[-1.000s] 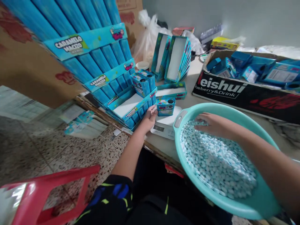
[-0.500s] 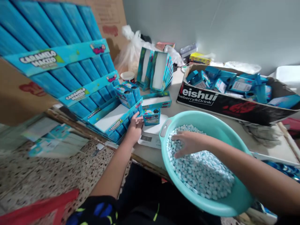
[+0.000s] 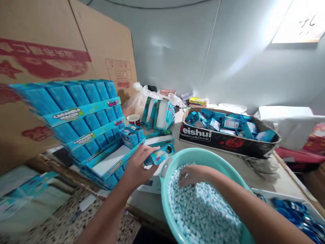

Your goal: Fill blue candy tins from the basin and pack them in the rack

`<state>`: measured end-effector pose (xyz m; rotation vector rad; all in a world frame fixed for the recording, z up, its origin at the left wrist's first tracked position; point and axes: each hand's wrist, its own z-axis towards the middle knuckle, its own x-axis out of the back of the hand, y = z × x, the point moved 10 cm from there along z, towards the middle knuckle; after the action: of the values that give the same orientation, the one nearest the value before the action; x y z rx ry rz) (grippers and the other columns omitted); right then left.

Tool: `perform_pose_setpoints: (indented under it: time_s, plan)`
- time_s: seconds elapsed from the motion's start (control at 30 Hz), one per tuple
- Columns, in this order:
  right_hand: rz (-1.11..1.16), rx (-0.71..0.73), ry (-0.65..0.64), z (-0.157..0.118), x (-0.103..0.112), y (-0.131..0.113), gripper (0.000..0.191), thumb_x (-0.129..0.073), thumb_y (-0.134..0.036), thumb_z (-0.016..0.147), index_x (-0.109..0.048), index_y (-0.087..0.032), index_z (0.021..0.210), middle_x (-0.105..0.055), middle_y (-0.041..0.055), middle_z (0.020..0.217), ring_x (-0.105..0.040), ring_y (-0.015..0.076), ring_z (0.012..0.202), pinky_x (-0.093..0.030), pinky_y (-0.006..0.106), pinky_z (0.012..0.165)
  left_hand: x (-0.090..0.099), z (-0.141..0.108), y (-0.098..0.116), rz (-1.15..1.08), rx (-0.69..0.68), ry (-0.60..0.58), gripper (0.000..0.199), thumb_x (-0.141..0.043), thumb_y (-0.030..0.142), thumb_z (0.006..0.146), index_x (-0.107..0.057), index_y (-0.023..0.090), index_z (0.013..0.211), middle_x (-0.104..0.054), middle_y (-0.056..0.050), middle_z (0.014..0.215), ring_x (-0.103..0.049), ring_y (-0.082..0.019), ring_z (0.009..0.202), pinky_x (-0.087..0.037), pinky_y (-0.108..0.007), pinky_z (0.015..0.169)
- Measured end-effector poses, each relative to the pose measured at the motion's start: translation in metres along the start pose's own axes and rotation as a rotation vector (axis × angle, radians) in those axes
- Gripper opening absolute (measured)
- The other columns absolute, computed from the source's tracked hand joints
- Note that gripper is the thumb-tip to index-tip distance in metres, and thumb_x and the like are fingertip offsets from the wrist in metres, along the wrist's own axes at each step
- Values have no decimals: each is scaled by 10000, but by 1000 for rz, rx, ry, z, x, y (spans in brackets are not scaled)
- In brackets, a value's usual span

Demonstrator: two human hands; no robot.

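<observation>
My left hand (image 3: 139, 166) grips a small blue candy box (image 3: 160, 155), tilted with its round dark hole toward the upper right. Below it, a white scale (image 3: 152, 185) is partly hidden by the hand and box. My right hand (image 3: 192, 174) reaches into a turquoise basin (image 3: 215, 153), its fingers curled among small pale blue candies (image 3: 210, 210). A few candies show at those fingertips. Left of my left hand, an open display tray (image 3: 111, 160) carries two upright candy boxes (image 3: 131, 135) at its far end.
Filled display trays (image 3: 86, 117) are stacked at the left. Empty trays (image 3: 162, 113) stand behind the basin. A black carton (image 3: 223, 144) full of blue boxes sits at the back right. Shiny blue pieces (image 3: 297, 213) lie in a white tray at the lower right.
My left hand has picked up the box from the scale and tilted it. The right hand's spread fingers have curled in among the candies. The head view has tipped upward.
</observation>
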<state>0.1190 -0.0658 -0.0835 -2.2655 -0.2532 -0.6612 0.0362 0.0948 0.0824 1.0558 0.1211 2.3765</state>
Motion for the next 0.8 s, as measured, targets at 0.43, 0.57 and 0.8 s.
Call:
perform_pose_setpoints:
  time_s: [0.43, 0.57, 0.8]
  plan:
    - [98, 8, 76, 10, 14, 12, 114, -744, -383, 731, -700, -279, 741, -666, -84, 764, -674, 156, 748, -586, 235, 572, -36, 0, 76, 350, -556, -428, 542, -566, -15, 832, -674, 222, 1307, -760, -41, 1247, -605, -236, 918, -530, -362, 789]
    - [99, 15, 108, 11, 15, 14, 135, -755, -390, 722, -705, -279, 779, -675, -68, 785, -688, 186, 770, -603, 286, 589, -36, 2, 58, 297, -475, -397, 558, -557, 3, 824, -669, 226, 1323, -743, -40, 1288, -606, -256, 991, -548, -398, 854]
    - [80, -29, 133, 7, 13, 16, 202, -767, -461, 699, -707, -287, 783, -728, -29, 901, -719, 244, 779, -602, 342, 565, -43, -2, -26, -49, 15, -238, 429, -645, 247, 884, -676, 232, 1312, -731, -92, 1278, -639, -299, 1162, -529, -486, 1030]
